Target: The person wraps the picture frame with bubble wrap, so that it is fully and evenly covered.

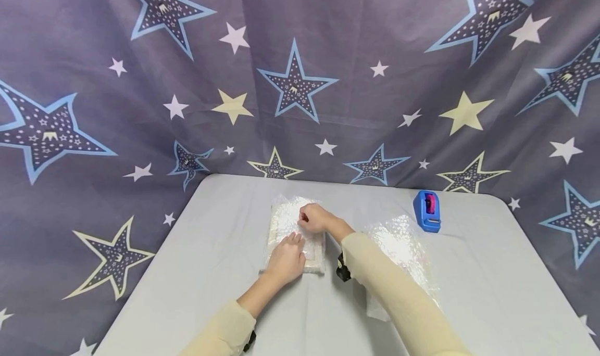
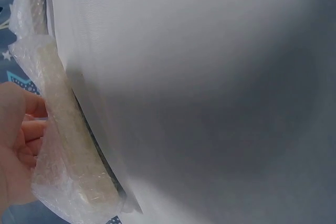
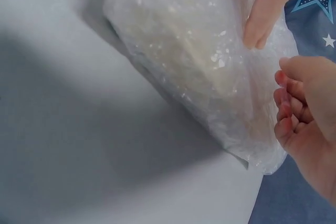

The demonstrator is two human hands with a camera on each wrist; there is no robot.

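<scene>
A flat, rectangular parcel in clear bubble wrap (image 1: 284, 218) lies on the table in the head view. My left hand (image 1: 287, 259) rests on its near part with fingers extended across the wrap. Over its upper right part is my right hand (image 1: 317, 218), its fingers curled in. The right wrist view shows the right hand (image 3: 310, 111) at the edge of the wrapped parcel (image 3: 184, 61), with nothing clearly visible between its fingers. Through the wrap in the left wrist view, the parcel's side (image 2: 76, 135) looks pale yellowish. What lies inside is blurred.
A loose sheet of bubble wrap (image 1: 398, 246) lies to the right, partly under the right sleeve (image 1: 389, 283). Beyond it, a blue tape dispenser (image 1: 427, 218) with a pink roll stands near the back of the white table (image 1: 225, 215). A starry curtain (image 1: 328, 132) hangs behind.
</scene>
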